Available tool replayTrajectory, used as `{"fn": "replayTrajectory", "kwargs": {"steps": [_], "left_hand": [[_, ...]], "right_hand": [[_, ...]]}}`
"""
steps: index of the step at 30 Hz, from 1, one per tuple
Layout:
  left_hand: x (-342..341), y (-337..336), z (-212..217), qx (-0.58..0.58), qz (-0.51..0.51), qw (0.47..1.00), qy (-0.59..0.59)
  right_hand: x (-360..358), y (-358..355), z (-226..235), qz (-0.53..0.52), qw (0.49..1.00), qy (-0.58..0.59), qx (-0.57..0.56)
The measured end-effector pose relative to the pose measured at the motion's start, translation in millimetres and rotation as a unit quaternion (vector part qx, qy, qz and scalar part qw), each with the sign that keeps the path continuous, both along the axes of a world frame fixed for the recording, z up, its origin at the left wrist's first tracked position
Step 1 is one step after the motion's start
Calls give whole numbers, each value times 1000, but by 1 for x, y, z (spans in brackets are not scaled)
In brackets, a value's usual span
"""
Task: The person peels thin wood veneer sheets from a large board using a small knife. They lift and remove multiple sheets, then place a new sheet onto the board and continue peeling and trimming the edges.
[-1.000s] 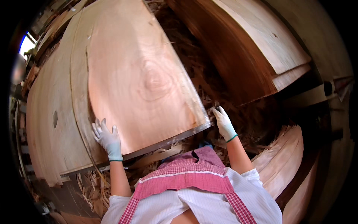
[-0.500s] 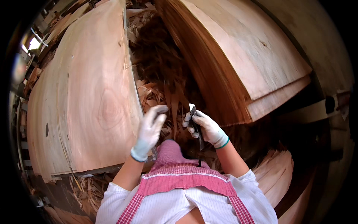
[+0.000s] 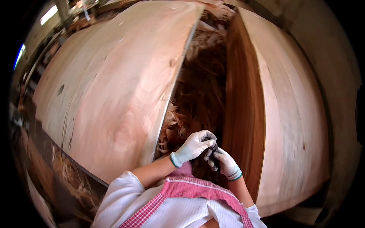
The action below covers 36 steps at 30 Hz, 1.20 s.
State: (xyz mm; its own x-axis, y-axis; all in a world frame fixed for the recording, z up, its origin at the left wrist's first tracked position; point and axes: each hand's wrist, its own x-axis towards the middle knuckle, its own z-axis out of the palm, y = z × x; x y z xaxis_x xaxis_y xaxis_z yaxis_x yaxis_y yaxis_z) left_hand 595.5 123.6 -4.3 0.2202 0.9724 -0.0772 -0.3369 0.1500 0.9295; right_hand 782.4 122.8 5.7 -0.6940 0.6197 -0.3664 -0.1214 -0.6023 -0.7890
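Observation:
Both of my hands wear white gloves and meet close in front of my chest. My left hand (image 3: pixel 194 146) curls over a small dark tool (image 3: pixel 213 149), and my right hand (image 3: pixel 224 164) grips the same tool from below. They hover over the gap between two stacks of thin wood veneer. A large pale pink veneer sheet (image 3: pixel 114 95) tops the stack to my left. A second veneer stack (image 3: pixel 289 121) with a reddish-brown edge stands to my right. What the tool is stays too small to tell.
Curled veneer scraps (image 3: pixel 197 87) fill the dark gap between the stacks. More scraps (image 3: pixel 72 174) lie on the floor at the lower left. A bright window (image 3: pixel 49 14) shows at the far upper left. My pink checked apron (image 3: pixel 197 193) fills the bottom.
A second ago my hands were apart on the near edge of the left sheet. They have let it go and come together on the small dark tool; my view has swung left.

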Motion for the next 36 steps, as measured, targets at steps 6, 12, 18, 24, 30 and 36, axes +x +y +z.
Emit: {"fn": "replayTrajectory", "kwargs": {"steps": [6, 12, 18, 24, 30, 36], "left_hand": [[-61, 72, 10, 32, 108, 991, 68], [-120, 115, 10, 37, 351, 923, 155], [-147, 115, -11, -26, 630, 766, 130], [-83, 127, -21, -167, 753, 634, 47], [-63, 170, -24, -201, 770, 604, -33], [-80, 164, -39, -203, 783, 588, -22]], "right_hand": [[-63, 125, 13, 157, 986, -48, 2], [-155, 248, 29, 332, 940, -39, 67], [-253, 374, 24, 465, 879, 34, 97], [-327, 448, 1, 570, 793, -76, 202], [-395, 488, -77, 581, 666, -171, 436], [-447, 496, -116, 605, 331, -139, 710]]}}
